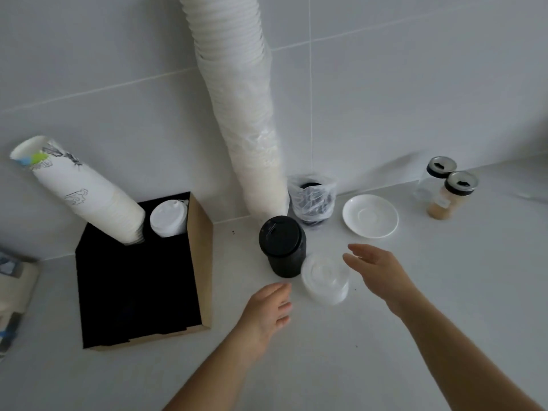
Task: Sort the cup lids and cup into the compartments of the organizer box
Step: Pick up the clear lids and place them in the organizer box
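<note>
A cardboard organizer box (204, 262) with a black inside stands at the left. Its back compartments hold a leaning stack of printed paper cups (80, 188) and a stack of white lids (168, 218). A stack of black lids (283, 246) stands on the counter in the middle, and a short stack of white lids (325, 278) lies just to its right. My right hand (376, 269) hovers beside those white lids with its fingers extended, holding nothing. My left hand (268, 310) reaches in below the black stack, fingers relaxed, also holding nothing.
A very tall stack of white cups in plastic wrap (246, 114) leans against the tiled wall. Behind the black stack sits a bag of black lids (312, 200). A white saucer (370, 215) and two glass jars (449, 194) stand at the right.
</note>
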